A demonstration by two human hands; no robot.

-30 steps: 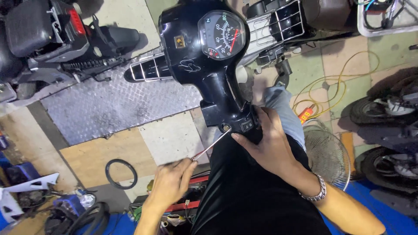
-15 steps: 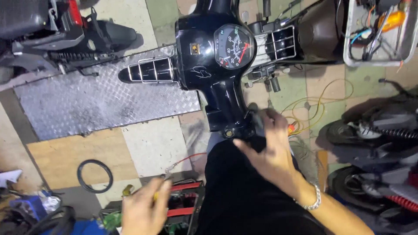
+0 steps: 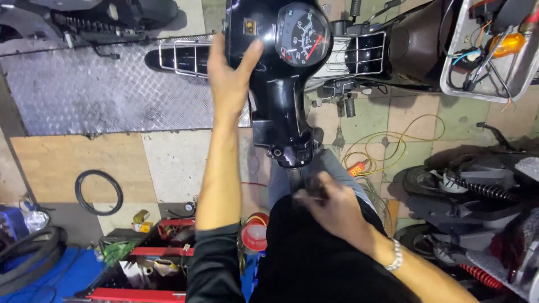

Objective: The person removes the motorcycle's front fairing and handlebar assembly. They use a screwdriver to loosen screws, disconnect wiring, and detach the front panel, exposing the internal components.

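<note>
Up from the bottom of the frame went my left hand (image 3: 230,78); a moment ago it was low, near the red toolbox (image 3: 151,252), and now it rests flat on the left side of the black scooter head cover (image 3: 281,84), at the top middle. Its fingers are spread wide, with the thumb reaching toward the round speed dial (image 3: 303,35). At lower left a black rubber ring (image 3: 99,192) lies on the floor. Moving right, my right hand (image 3: 331,205) sits just under the cover's bottom end. Its fingers are curled in tight, but I cannot tell what they grip. Yellow wire (image 3: 387,147) lies on the tiles to the right.
</note>
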